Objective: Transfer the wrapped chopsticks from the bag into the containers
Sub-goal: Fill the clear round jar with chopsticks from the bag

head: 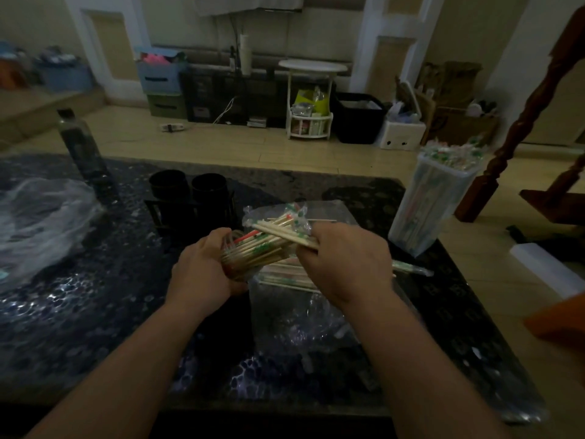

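Left hand (205, 267) is clamped round a fat bundle of wrapped chopsticks (259, 248) above the bag (300, 312), right hand (348, 264) pinching a few loose ones. Bundle's splayed, so some could slip onto the desk (95, 312); tall container (433, 201) looks crammed already.

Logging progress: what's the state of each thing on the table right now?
Left hand: grips bundle of wrapped wooden chopsticks.
Right hand: pinches some of those chopsticks.
Clear plastic bag: lying flat, chopsticks inside.
Tall clear plastic container: lidless, packed full.
Two black cups: upright, contents hidden.
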Motion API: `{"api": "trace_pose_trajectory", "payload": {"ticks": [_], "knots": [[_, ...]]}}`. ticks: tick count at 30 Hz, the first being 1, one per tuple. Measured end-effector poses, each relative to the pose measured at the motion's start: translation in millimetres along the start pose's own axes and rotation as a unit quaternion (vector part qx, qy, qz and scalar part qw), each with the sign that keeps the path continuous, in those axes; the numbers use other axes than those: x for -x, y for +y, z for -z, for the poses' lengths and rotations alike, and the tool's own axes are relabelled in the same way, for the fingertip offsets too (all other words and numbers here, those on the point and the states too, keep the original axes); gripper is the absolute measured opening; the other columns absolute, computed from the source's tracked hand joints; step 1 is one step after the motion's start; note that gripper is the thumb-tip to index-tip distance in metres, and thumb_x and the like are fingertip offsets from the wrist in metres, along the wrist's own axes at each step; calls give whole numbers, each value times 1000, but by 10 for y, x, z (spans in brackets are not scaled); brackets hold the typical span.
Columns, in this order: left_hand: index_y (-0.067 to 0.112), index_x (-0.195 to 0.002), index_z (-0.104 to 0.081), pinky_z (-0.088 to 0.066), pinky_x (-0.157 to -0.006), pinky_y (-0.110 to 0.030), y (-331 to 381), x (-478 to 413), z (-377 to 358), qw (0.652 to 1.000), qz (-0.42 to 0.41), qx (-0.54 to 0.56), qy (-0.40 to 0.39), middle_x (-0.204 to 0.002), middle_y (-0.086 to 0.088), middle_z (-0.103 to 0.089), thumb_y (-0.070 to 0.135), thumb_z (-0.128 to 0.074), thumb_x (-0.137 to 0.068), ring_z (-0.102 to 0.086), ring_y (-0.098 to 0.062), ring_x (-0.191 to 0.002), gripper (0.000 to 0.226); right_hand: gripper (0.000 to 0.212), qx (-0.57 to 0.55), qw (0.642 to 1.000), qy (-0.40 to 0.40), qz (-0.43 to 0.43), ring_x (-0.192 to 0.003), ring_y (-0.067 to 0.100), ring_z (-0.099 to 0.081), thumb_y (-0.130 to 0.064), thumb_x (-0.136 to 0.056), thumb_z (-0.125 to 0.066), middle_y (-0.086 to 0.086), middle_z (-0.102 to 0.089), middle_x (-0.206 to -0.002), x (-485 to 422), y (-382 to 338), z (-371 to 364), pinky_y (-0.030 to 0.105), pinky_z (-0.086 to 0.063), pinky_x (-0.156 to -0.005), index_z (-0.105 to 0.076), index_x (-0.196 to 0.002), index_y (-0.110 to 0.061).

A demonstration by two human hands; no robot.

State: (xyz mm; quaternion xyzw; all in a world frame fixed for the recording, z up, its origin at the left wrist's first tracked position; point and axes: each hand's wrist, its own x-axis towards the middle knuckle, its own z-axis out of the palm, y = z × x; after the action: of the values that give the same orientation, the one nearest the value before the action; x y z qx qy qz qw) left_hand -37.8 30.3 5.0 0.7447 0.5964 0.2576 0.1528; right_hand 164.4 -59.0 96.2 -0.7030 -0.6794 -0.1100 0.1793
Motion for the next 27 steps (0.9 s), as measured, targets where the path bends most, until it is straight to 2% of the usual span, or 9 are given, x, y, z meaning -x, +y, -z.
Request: {"api": "trace_pose_trajectory", "payload": {"ticks": [4, 7, 9, 12, 16, 19, 22, 24, 27], "knots": [[38, -132, -38, -49, -91, -44, -17, 14, 6, 1000, -20, -17, -7, -123, 2, -57, 50, -84, -43, -54, -26, -110, 101, 20, 26, 988, 147, 39, -76, 19, -43, -41, -87, -56, 1, -52, -86, 20, 65, -215, 30, -27, -66, -59, -83, -22], [28, -145, -35, -42, -101, -39, -30, 6, -3, 998, -29, -46, -13, -136, -2, -51, 43, -87, -48, -48, -27, -121, 111, 19, -3, 982, 190, 6, -67, 15, -34, -38, -86, -54, 4, -46, -85, 11, 150, -305, 27, -23, -56, -59, -83, -20], [24, -146, -37, -41, -103, -38, -40, -4, -5, 997, -43, -55, -13, -137, -3, -51, 39, -88, -48, -49, -27, -122, 111, 22, -52, 979, 198, -11, -61, 13, -34, -38, -86, -51, 3, -46, -86, 13, 201, -358, 22, -19, -49, -62, -86, -19], [22, -143, -43, -40, -102, -38, -37, -1, 3, 995, -63, -73, -6, -133, -3, -54, 36, -90, -48, -52, -27, -118, 107, 14, -170, 967, 190, -16, -70, 12, -45, -31, -91, -65, -1, -49, -95, 13, 212, -420, 24, -33, -55, -70, -92, -18], [24, -141, -43, -39, -101, -36, -21, 4, -2, 995, -68, -72, -7, -131, 0, -54, 39, -89, -48, -51, -24, -116, 105, 23, -371, 895, 244, -48, -79, 4, -55, -37, -96, -57, -12, -51, -88, -52, 125, -396, 21, -46, -66, -73, -89, -22], [25, -142, -42, -36, -103, -34, 6, 20, 9, 995, -70, -64, -12, -132, 1, -53, 37, -89, -50, -49, -23, -118, 104, 24, -481, 844, 224, -78, -69, 14, -66, -35, -99, -54, -3, -63, -74, -57, 29, -351, 35, -54, -64, -66, -78, -29], [25, -143, -41, -35, -104, -34, 34, 35, 28, 996, -65, -55, -13, -134, 1, -52, 36, -89, -52, -47, -23, -120, 103, 31, -596, 771, 163, -154, -49, 11, -62, -22, -99, -54, 3, -62, -57, -22, -91, -285, 21, -50, -51, -67, -80, -1], [25, -143, -40, -34, -104, -34, 50, 38, 44, 996, -65, -52, -15, -135, 1, -51, 35, -89, -53, -46, -23, -120, 103, 32, -617, 757, 143, -163, -46, 8, -59, -19, -97, -57, 1, -60, -53, -9, -121, -298, 18, -47, -48, -67, -76, 3], [25, -144, -40, -33, -104, -33, 77, 51, 64, 996, -70, -47, -20, -136, 1, -50, 36, -88, -55, -45, -23, -122, 102, 29, -612, 765, 127, -154, -53, 5, -61, -19, -95, -62, -4, -63, -55, -22, -120, -342, 17, -47, -52, -70, -70, -7]]}}
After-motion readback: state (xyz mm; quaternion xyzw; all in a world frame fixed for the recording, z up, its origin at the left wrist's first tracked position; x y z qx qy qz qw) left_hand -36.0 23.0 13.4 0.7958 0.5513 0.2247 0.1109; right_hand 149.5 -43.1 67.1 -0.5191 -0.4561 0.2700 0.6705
